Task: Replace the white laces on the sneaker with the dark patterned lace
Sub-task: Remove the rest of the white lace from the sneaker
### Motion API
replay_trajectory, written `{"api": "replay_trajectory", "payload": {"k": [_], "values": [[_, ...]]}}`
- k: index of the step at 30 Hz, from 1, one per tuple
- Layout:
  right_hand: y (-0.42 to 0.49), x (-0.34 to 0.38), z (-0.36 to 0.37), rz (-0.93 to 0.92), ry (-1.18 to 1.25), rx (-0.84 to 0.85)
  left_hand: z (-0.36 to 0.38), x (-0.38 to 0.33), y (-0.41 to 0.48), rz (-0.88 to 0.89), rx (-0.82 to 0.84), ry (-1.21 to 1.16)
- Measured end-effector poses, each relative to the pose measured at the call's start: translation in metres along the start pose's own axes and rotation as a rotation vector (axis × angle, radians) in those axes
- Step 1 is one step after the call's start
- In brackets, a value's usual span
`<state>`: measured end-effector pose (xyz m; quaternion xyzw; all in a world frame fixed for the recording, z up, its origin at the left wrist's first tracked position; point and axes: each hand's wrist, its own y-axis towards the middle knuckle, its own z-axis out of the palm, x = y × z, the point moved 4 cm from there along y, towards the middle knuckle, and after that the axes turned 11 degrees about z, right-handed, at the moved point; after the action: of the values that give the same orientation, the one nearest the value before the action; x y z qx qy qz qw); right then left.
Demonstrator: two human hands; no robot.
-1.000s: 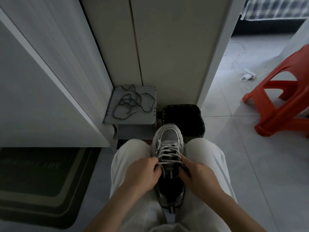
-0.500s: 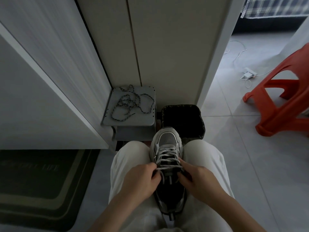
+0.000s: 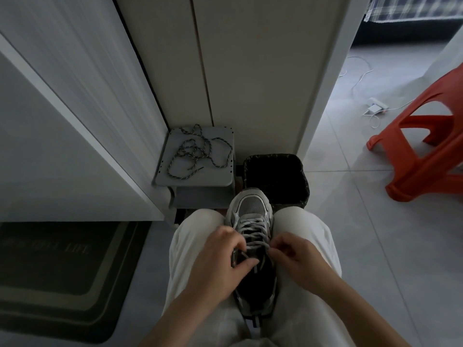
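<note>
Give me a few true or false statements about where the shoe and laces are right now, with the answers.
1. The dark lace lies on the grey stand. True.
2. The sneaker stands on the floor. False: it sits between the knees.
3. The white laces are threaded in the sneaker. True.
4. The right hand holds the dark lace. False: it pinches a white lace.
5. The orange stool is left of the sneaker. False: it is to the right.

Faint lettering on the dark doormat (image 3: 62,279), only "LIFE" legible.
</note>
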<state>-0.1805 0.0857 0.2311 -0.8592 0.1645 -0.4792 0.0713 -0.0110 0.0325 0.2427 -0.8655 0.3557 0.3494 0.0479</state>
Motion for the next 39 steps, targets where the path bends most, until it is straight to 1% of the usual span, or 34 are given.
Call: {"api": "replay_trajectory", "payload": {"k": [3, 5, 7, 10, 12, 16, 18, 21, 23, 27, 29, 31, 33, 35, 37, 39], "values": [[0.003, 0.006, -0.002, -0.073, -0.09, -0.031, 0.014, -0.009, -0.001, 0.117, 0.08, 0.095], [0.005, 0.01, -0.007, -0.105, -0.103, -0.064, 0.021, -0.01, 0.001, 0.114, 0.112, 0.136], [0.008, 0.016, -0.013, -0.133, -0.105, -0.075, 0.022, -0.011, 0.006, 0.104, 0.104, 0.095], [0.015, 0.024, -0.015, -0.155, -0.083, -0.026, 0.022, -0.009, 0.01, 0.049, 0.055, -0.012], [0.018, 0.025, -0.011, -0.146, -0.052, -0.003, 0.021, -0.007, 0.01, 0.022, 0.02, -0.046], [0.013, 0.01, -0.01, -0.05, 0.061, -0.081, 0.017, -0.009, 0.014, -0.022, -0.035, -0.09], [0.005, 0.001, -0.007, -0.005, 0.068, -0.086, 0.013, -0.008, 0.014, -0.036, -0.061, -0.129], [-0.004, -0.007, 0.004, 0.032, 0.182, -0.065, 0.011, -0.003, 0.009, -0.011, -0.041, -0.154], [-0.003, -0.006, 0.006, 0.038, 0.21, -0.095, 0.013, -0.002, 0.006, 0.003, -0.024, -0.123], [0.005, 0.01, -0.003, -0.077, -0.072, -0.152, 0.026, -0.009, 0.009, 0.028, 0.02, 0.073], [0.007, 0.016, -0.019, -0.121, -0.144, -0.244, 0.032, -0.012, 0.011, -0.003, 0.021, 0.085], [0.01, 0.018, -0.034, -0.111, -0.066, -0.323, 0.036, -0.014, 0.013, -0.028, 0.019, 0.067], [0.01, 0.016, -0.037, -0.068, 0.091, -0.34, 0.04, -0.015, 0.012, -0.048, 0.018, 0.043], [0.008, 0.013, -0.031, -0.003, 0.136, -0.304, 0.041, -0.013, 0.01, -0.056, 0.022, 0.03], [0.004, 0.008, -0.02, 0.069, 0.1, -0.192, 0.039, -0.008, 0.008, -0.044, 0.004, 0.016], [-0.001, 0.004, -0.011, 0.08, 0.079, -0.118, 0.037, -0.004, 0.006, -0.031, -0.023, -0.015]]}}
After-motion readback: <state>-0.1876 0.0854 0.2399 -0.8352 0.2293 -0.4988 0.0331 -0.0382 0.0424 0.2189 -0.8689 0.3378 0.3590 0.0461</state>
